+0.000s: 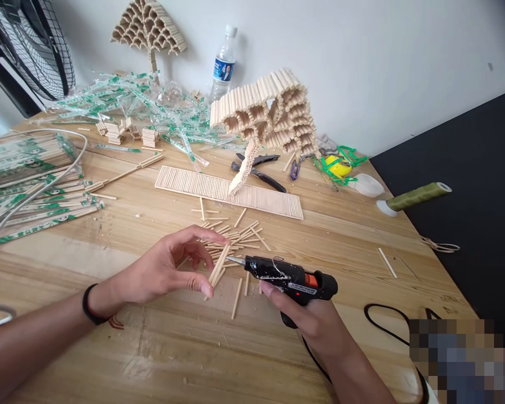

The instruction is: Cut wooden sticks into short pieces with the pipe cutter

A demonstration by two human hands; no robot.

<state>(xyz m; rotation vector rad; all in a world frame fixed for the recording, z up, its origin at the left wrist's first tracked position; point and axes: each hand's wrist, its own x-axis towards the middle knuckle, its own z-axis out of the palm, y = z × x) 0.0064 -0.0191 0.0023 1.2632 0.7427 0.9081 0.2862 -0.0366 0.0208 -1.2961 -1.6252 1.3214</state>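
Note:
My right hand [309, 317] grips a black hot glue gun [290, 275] with an orange trigger, its nozzle pointing left. The nozzle tip touches a small bundle of short wooden sticks [217, 266] pinched between the thumb and fingers of my left hand [172, 266]. Behind them, several loose short sticks [235, 235] lie scattered on the wooden table [151, 348]. Farther back stands a tree model made of stick pieces [269, 112] on a flat base of sticks [227, 188].
Wrapped chopsticks [29, 185] and torn wrappers [143, 106] fill the left and back. Pliers [258, 174], a water bottle [224, 62], a second stick tree [149, 28], a fan [29, 45], a green thread spool [416, 196] and the gun's black cord [382, 320] lie around.

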